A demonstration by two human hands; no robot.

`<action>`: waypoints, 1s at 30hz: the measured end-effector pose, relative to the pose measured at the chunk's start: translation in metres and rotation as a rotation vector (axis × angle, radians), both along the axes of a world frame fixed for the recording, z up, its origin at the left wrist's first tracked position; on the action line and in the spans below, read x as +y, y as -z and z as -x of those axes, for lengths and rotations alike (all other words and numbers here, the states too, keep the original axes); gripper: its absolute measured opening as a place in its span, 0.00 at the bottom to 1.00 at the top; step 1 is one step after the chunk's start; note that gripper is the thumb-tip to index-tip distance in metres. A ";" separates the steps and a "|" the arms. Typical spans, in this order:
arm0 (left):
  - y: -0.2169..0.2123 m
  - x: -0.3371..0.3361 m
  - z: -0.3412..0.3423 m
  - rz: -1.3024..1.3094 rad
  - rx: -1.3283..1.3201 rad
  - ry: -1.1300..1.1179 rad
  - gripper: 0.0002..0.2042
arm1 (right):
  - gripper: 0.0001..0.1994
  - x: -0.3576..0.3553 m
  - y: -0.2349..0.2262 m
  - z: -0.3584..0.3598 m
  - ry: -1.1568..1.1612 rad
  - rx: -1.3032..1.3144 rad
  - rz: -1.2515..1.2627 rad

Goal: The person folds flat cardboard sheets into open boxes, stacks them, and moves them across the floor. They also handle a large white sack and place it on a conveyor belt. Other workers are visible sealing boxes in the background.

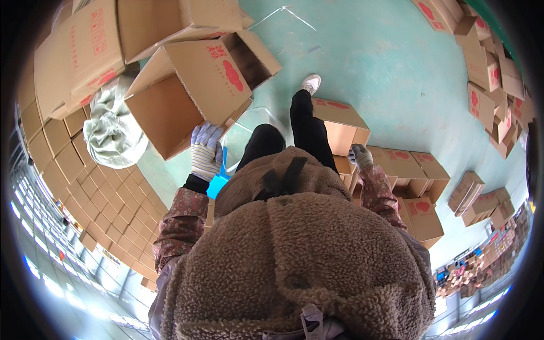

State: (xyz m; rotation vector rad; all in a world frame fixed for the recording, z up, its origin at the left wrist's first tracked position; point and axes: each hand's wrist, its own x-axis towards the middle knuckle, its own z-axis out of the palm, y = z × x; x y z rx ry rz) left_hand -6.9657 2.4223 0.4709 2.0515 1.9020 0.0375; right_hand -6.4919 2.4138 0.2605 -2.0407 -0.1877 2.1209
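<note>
We look down over a brown fleece coat point(300, 255) to a green floor point(374, 62) crowded with cardboard boxes. Our left hand point(205, 150), in a striped white work glove, has its grip curled over the lower edge of a big open box point(187, 90) that tilts on its side, its hollow facing us and its flaps spread; a red print marks one panel. The fingers point(204, 135) lie on the cardboard, pressed against it, so the hand pinches that edge. Just below the hand a small blue thing point(218, 182) shows, too hidden to name.

Our right hand point(360, 156), in a grey glove, rests at the corner of a smaller open box point(343, 127) beside our right leg. Whether its grip is spread or closed we cannot tell, since the sleeve and the box hide most of it.

Black trousers point(309, 127) and one white shoe point(311, 84) stretch forward between the two boxes. A crumpled pale sack point(113, 130) lies left of the big box, touching a stack of flat cartons point(90, 192). More large boxes point(85, 45) stand above it. To the right, a row of small open boxes point(408, 170) runs from the right hand outward, and further small boxes point(493, 73) lie heaped along the far right edge of the floor
</note>
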 end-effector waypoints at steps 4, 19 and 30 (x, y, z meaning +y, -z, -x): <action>0.005 -0.016 0.000 -0.118 -0.076 -0.057 0.20 | 0.08 0.015 0.002 0.013 -0.175 -0.023 -0.141; 0.001 -0.089 0.040 -0.223 -0.163 -0.453 0.19 | 0.08 0.043 0.019 0.047 -0.635 -0.003 -0.178; 0.026 -0.115 0.006 -0.147 -0.275 -0.658 0.18 | 0.10 0.157 0.016 0.088 -0.789 -0.083 -0.342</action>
